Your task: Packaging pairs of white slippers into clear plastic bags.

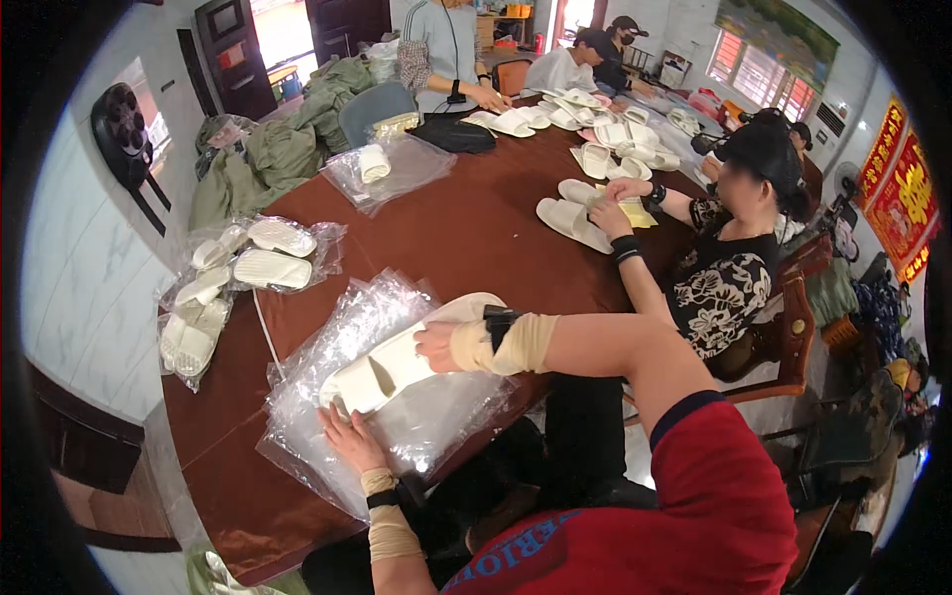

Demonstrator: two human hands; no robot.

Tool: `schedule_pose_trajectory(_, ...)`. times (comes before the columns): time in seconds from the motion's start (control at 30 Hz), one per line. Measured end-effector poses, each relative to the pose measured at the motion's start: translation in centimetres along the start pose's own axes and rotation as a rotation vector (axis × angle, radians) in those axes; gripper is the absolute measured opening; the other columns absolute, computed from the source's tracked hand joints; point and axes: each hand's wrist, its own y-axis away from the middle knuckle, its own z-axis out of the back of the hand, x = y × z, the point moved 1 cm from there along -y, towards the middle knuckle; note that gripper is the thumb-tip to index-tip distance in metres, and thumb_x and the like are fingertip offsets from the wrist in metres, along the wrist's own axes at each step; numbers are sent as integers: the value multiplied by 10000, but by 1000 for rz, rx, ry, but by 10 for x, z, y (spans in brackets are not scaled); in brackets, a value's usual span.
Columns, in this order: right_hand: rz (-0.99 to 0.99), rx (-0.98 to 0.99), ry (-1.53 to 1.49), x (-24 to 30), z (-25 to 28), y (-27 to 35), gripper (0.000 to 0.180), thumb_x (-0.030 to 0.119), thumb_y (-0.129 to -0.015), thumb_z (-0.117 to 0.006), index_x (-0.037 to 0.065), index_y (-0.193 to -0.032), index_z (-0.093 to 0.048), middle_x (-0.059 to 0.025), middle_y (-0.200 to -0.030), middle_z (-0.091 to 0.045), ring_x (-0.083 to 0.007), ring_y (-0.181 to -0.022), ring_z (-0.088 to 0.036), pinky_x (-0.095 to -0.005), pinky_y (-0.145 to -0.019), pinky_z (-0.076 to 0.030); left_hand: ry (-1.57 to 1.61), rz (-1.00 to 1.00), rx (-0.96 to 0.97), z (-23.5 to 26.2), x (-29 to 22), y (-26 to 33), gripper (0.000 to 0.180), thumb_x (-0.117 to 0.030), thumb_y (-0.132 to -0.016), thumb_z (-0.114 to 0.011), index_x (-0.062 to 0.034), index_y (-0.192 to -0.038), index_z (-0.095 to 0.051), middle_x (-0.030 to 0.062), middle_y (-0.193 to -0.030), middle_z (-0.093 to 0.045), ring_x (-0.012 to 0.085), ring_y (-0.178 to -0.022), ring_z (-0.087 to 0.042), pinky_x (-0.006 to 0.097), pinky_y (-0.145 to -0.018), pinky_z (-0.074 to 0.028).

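A pair of white slippers (359, 386) lies slantwise, end to end, on a stack of clear plastic bags (446, 426) at the near edge of the table. My right hand (436, 347) bends its fingers over the middle of the slippers and grips them. At the near left end, my left hand (354, 439) rests on the plastic with fingers spread, its fingertips close to a slipper's tip. Whether that tip is inside a bag I cannot tell. Tan wraps and black bands circle both my wrists.
Several bagged white slippers (273, 268) lie at the table's left side. A co-worker (724, 248) on the right handles a pair of slippers (575, 216). Loose slippers (625, 139) cover the far end, where other people work. A plastic bag (392, 174) lies at the back.
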Motion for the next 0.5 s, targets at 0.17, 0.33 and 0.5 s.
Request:
schedule_pose_trajectory(0.17,71,34,149,7,-10,3,117,142,-743,-609,142,-712,-722,9,-890,-651,-216,-1000,-531,-322,-767,-471,-11,30,-8,2,-6,-3,516,-335,-990,-430,-31,-1402,-365,176,-1499,-300,350,-1337,-336,483,-1116,-220)
schedule_pose_trajectory(0.33,199,324,134,-5,28,-2,89,128,-728,-639,139,-742,-726,17,-935,-638,-214,-1036,-516,-312,-767,-490,-10,22,1,6,-4,-4,506,-328,-990,-427,-29,-1394,-368,166,-1501,-302,327,-1357,-321,477,-1121,-206)
schedule_pose_trajectory(0.5,229,93,197,0,15,-19,105,135,-746,-615,147,-704,-710,21,-937,-598,-199,-1043,-511,-303,-754,-482,-6,47,35,8,-7,-3,515,-355,-987,-422,-30,-1384,-380,168,-1498,-308,317,-1369,-307,476,-1123,-193)
